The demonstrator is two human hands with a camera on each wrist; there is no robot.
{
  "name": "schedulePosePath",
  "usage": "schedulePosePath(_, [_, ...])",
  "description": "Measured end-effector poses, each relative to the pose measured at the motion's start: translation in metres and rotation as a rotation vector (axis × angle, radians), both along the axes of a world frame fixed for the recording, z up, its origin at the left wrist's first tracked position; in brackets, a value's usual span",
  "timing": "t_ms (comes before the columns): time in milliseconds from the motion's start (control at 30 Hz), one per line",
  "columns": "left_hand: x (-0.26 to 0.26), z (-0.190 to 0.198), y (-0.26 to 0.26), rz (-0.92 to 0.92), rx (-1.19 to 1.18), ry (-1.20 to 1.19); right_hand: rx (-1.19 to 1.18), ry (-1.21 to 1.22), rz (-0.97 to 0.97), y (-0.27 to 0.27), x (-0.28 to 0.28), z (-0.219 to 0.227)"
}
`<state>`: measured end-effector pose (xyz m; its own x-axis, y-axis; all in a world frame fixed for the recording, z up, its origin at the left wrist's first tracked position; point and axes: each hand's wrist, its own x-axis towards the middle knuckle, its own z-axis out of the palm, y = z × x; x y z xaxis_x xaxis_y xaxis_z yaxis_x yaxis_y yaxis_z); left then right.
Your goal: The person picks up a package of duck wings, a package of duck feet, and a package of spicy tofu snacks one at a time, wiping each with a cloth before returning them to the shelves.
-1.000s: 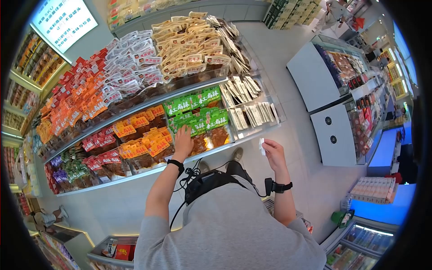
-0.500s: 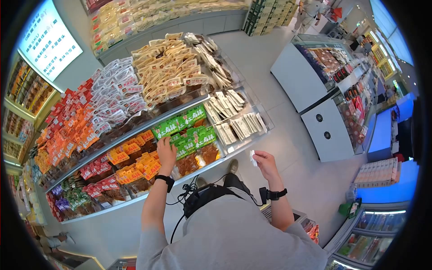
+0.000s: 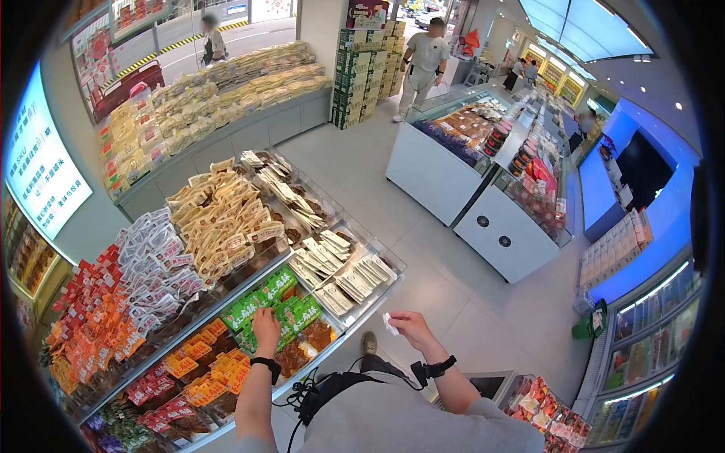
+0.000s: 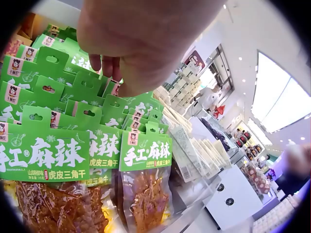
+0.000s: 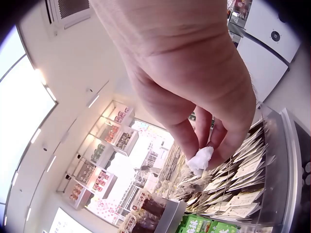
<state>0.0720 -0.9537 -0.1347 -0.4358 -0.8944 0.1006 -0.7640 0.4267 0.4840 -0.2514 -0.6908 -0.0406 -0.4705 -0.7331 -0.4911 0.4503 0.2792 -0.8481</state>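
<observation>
Over the green-headed snack packets (image 3: pixel 273 296) in the front case is my left hand (image 3: pixel 266 329). In the left wrist view, its bent fingers (image 4: pixel 109 67) reach down among the green header cards (image 4: pixel 51 150), which stand in overlapping rows; I cannot tell whether they grip one. My right hand (image 3: pixel 411 329) is held out beyond the case's right end. Between thumb and fingertips it pinches a small crumpled white tissue (image 5: pixel 200 160), also visible in the head view. The packets' clear lower parts show brown pieces.
Orange-headed packets (image 3: pixel 226 370) lie left of the green ones, and white-and-cream packets (image 3: pixel 353 284) to their right. Piled snack packs (image 3: pixel 219 219) fill the upper tier. Across the aisle stands a white display counter (image 3: pixel 498 234). A person (image 3: pixel 424 64) stands at the back.
The head view has turned right and lifted, showing more of the shop's far side. My left hand stays at the green packets, while my right still pinches the tissue.
</observation>
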Motion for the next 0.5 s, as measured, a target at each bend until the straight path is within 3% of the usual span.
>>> schedulePosePath(267, [0.01, -0.011, 0.0, 0.038, -0.126, 0.065, 0.006, -0.011, 0.002, -0.006, 0.005, 0.0])
schedulePosePath(367, [0.016, -0.017, -0.002, 0.084, -0.067, 0.103, 0.016, 0.003, 0.037, -0.015, 0.004, -0.002])
schedulePosePath(500, [0.029, 0.006, -0.001, 0.223, -0.107, 0.098, 0.026, 0.037, 0.099, -0.022, 0.005, 0.006])
